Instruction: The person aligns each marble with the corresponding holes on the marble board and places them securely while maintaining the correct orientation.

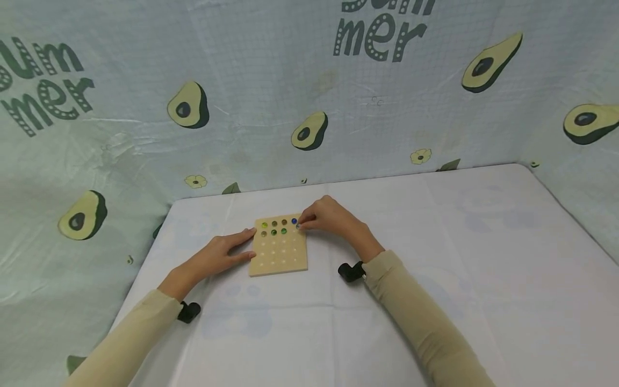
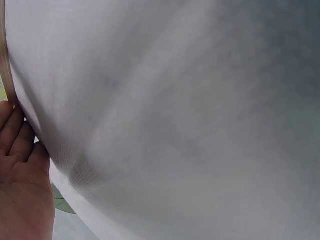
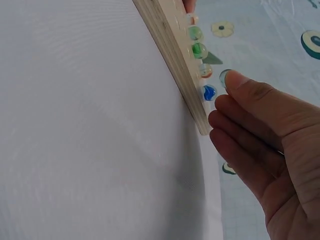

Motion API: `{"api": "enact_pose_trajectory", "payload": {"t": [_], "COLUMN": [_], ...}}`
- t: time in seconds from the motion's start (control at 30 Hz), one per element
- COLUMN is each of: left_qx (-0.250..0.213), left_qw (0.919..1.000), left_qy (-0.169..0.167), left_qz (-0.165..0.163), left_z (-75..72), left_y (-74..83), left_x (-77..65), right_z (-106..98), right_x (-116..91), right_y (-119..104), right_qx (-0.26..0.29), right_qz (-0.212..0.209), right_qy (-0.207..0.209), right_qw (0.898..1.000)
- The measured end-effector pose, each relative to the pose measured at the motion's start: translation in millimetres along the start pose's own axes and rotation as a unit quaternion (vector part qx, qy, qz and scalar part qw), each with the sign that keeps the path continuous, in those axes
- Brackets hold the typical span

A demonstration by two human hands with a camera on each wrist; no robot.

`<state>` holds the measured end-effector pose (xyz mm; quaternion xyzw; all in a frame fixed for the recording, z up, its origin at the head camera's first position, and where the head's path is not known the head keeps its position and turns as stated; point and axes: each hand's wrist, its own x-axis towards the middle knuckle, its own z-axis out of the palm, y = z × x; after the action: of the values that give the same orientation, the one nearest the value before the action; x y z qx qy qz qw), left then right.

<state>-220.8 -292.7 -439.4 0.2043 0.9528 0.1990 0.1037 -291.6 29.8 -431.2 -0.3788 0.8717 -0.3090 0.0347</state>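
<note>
A square wooden board (image 1: 279, 266) with rows of shallow hollows lies on the white table. Glass marbles sit in its two far rows, among them a yellow one (image 1: 264, 225), a green one (image 1: 283, 231) and a blue one (image 1: 294, 221). My left hand (image 1: 220, 255) rests against the board's left edge, thumb and fingers spread apart. Above the board's far right corner my right hand (image 1: 331, 217) pinches a clear marble (image 3: 223, 78) between thumb and fingers. In the right wrist view that marble is just off the blue one, over the board's face.
The white-covered table (image 1: 435, 301) spreads around the board. Behind it hangs a pale curtain (image 1: 251, 97) printed with avocados and lettering. Small black devices are strapped at both wrists, one of them a wrist camera (image 1: 351, 272) below the right cuff.
</note>
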Motion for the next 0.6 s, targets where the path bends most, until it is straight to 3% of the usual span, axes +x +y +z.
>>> {"api": "enact_pose_trajectory", "payload": {"t": [0.27,0.6], "left_qx": [-0.004,-0.008], "left_qw": [1.0,0.9999], "left_qy": [-0.001,-0.006], "left_qz": [-0.004,-0.008], "left_z": [-0.2,-3.1], "left_y": [1.4,3.6], "left_x": [-1.1,-1.0], "right_z": [5.9,-1.4], "right_x": [14.0,24.7], "right_y": [-4.9,-19.7], "right_qx": [-0.031,-0.049], "right_qz": [0.032,0.091], "right_qy": [-0.025,-0.052], "right_qw": [0.999,0.993]}}
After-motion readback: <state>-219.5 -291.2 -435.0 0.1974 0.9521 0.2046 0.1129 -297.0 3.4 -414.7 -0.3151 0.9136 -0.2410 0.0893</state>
